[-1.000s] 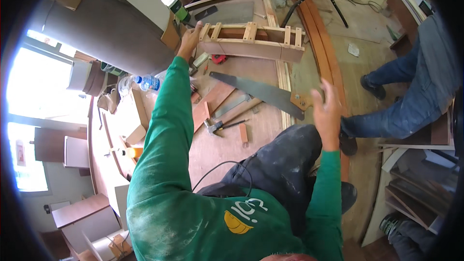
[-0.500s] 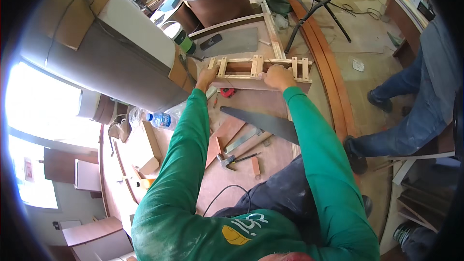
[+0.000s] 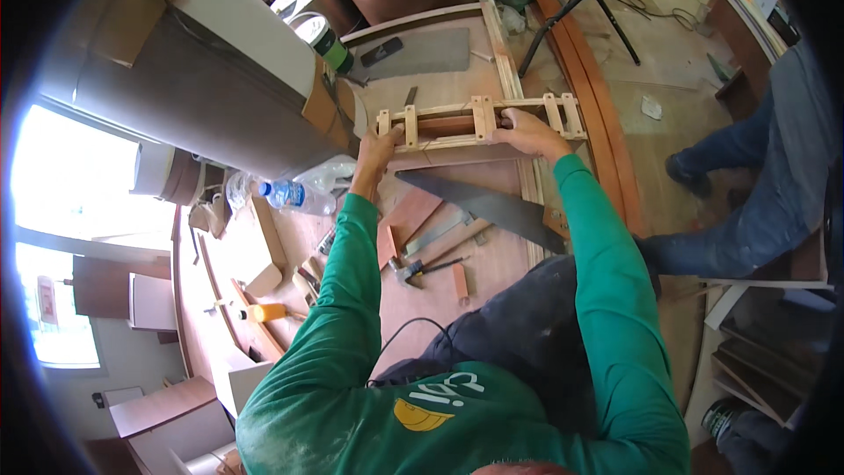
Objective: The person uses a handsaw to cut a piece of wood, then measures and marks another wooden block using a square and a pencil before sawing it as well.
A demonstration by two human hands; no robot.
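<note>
A long, narrow wooden frame [image 3: 483, 130] with pale cross slats along its top lies across the work surface in front of me. My left hand [image 3: 376, 154] is closed round its left end, beside the first slats. Farther right, my right hand [image 3: 532, 134] grips the near rail, with fingers reaching into the gap between the middle and right slats. Just nearer than the frame lies a handsaw [image 3: 479, 207], its handle partly behind my right forearm. A hammer [image 3: 410, 272] and a small reddish wood block [image 3: 461, 283] rest closer to me.
Water bottles [image 3: 286, 194] and an orange bottle [image 3: 264, 311] lie left of my arm. Behind the frame are a bucket [image 3: 323, 42] and a dark phone-like object [image 3: 381, 51]. Long brown strips [image 3: 589, 105] run along the right, where another person's legs [image 3: 721, 158] show.
The wooden frame has shifted right and a little nearer. My right hand has moved right along it and changed its grip. The red tape measure has gone out of sight.
</note>
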